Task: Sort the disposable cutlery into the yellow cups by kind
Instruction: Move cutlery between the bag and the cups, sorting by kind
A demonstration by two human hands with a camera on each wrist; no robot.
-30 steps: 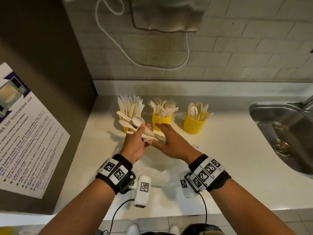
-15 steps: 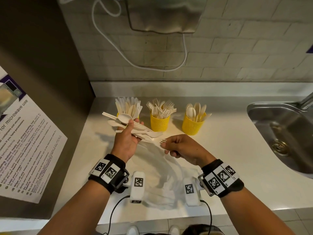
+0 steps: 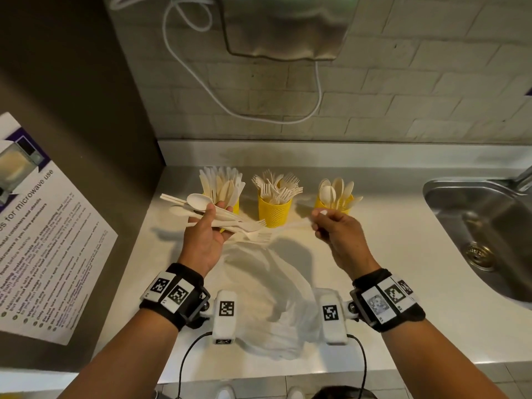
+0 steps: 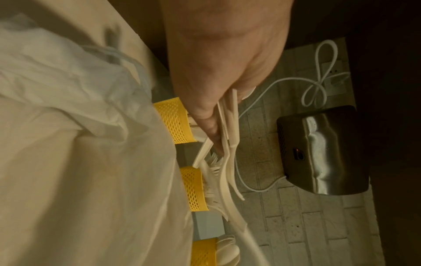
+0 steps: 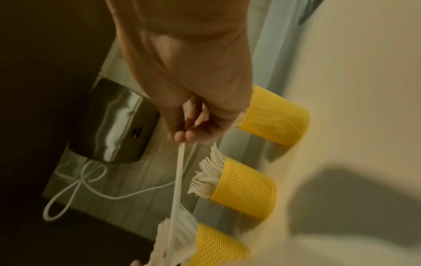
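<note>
Three yellow mesh cups stand in a row at the back of the counter: knives cup (image 3: 234, 207), forks cup (image 3: 275, 213), spoons cup (image 3: 334, 204). My left hand (image 3: 207, 226) grips a mixed bundle of white cutlery (image 3: 227, 218) in front of the knives cup, spoon bowls to the left and fork tines to the right. My right hand (image 3: 321, 223) pinches the handle end of a single white fork (image 3: 288, 228) in front of the spoons cup, its tines still near the bundle. In the right wrist view the fingers (image 5: 189, 129) pinch that fork's handle (image 5: 178, 176).
A crumpled clear plastic bag (image 3: 267, 286) lies on the white counter (image 3: 388, 254) between my wrists. A steel sink (image 3: 483, 226) is at the right. A dark cabinet side with a microwave poster (image 3: 43, 226) bounds the left. A hand dryer (image 3: 288, 24) and its cable hang above.
My right hand took hold of one fork at the bundle and drew it off to the right, towards the spoons cup. My left hand kept its grip on the bundle.
</note>
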